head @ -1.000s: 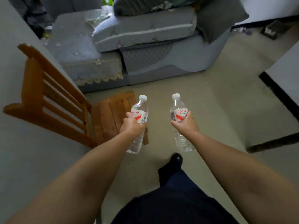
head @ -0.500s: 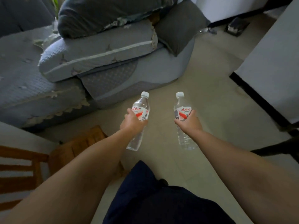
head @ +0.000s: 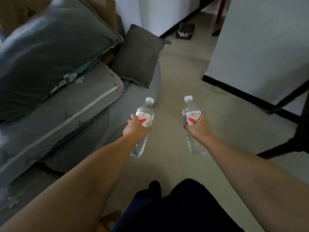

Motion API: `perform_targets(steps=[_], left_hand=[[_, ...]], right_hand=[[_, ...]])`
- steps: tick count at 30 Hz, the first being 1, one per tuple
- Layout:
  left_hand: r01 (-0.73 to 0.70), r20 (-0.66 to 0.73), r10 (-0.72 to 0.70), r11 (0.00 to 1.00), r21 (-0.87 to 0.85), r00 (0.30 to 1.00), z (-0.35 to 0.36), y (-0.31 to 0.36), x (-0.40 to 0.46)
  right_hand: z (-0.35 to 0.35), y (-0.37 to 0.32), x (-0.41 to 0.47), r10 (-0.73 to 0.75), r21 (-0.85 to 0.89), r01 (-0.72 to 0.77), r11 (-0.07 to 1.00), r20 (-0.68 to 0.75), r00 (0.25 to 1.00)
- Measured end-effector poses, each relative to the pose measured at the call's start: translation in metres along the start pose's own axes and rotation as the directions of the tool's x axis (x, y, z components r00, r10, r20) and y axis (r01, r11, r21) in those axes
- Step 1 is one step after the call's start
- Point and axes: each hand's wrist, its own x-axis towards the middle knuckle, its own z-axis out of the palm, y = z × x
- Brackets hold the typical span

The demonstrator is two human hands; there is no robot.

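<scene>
I carry two clear plastic water bottles with white caps and red-and-white labels, one in each hand, out in front of me above the floor. My left hand point(head: 136, 128) grips the left bottle point(head: 145, 113) round its middle, and the bottle leans a little to the right. My right hand point(head: 199, 127) grips the right bottle point(head: 191, 109) at its label, nearly upright. Both arms are stretched forward, about a shoulder's width apart.
A grey sofa point(head: 70, 114) with a big cushion point(head: 50, 52) and a small dark pillow point(head: 138, 56) fills the left. A white wall with a black skirting point(head: 260, 47) stands at the right, beside a dark furniture leg point(head: 299, 134). Pale floor point(head: 175, 77) runs ahead between them.
The view has swung to the right: the wooden chair has left the frame and the sofa has slid to the left. Both hands still hold their bottles the same way.
</scene>
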Motion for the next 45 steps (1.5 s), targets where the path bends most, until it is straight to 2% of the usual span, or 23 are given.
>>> perform_targets(steps=[4, 9, 12, 21, 26, 34, 35, 37, 40, 45], left_hand=[[-0.050, 0.081, 0.046, 0.997, 0.055, 0.996, 0.004, 0.035, 0.039], [-0.246, 0.178, 0.217, 0.956, 0.159, 0.960, 0.035, 0.102, 0.079], [-0.321, 0.232, 0.281, 0.933, 0.162, 0.931, 0.057, 0.161, 0.111], [-0.455, 0.236, 0.418, 0.881, 0.129, 0.877, 0.102, 0.386, 0.180], [-0.514, 0.318, 0.471, 0.856, 0.061, 0.822, 0.140, 0.480, 0.189], [-0.613, 0.485, 0.549, 0.789, -0.031, 0.681, 0.231, 0.607, 0.220], [-0.645, 0.504, 0.560, 0.764, -0.008, 0.658, 0.246, 0.639, 0.228], [-0.673, 0.527, 0.552, 0.738, 0.052, 0.646, 0.254, 0.664, 0.233], [-0.764, 0.560, 0.593, 0.634, 0.119, 0.579, 0.275, 0.745, 0.249], [-0.834, 0.618, 0.620, 0.541, 0.109, 0.483, 0.302, 0.865, 0.258]], right_hand=[[0.000, -0.003, 0.026, 0.095, 0.038, -0.094, 0.995, -0.020, 0.995], [-0.022, 0.021, 0.078, 0.279, 0.131, -0.268, 0.954, -0.072, 0.958], [-0.050, 0.033, 0.126, 0.346, 0.155, -0.329, 0.931, -0.102, 0.933], [-0.180, 0.040, 0.289, 0.385, 0.140, -0.362, 0.922, -0.213, 0.898], [-0.232, 0.056, 0.340, 0.440, 0.253, -0.381, 0.890, -0.246, 0.864], [-0.292, 0.108, 0.411, 0.625, 0.471, -0.459, 0.754, -0.296, 0.723], [-0.307, 0.117, 0.431, 0.655, 0.486, -0.473, 0.734, -0.324, 0.683], [-0.321, 0.119, 0.443, 0.660, 0.482, -0.478, 0.734, -0.341, 0.670], [-0.361, 0.129, 0.486, 0.697, 0.514, -0.482, 0.710, -0.411, 0.588], [-0.423, 0.135, 0.544, 0.777, 0.582, -0.518, 0.627, -0.423, 0.465]])
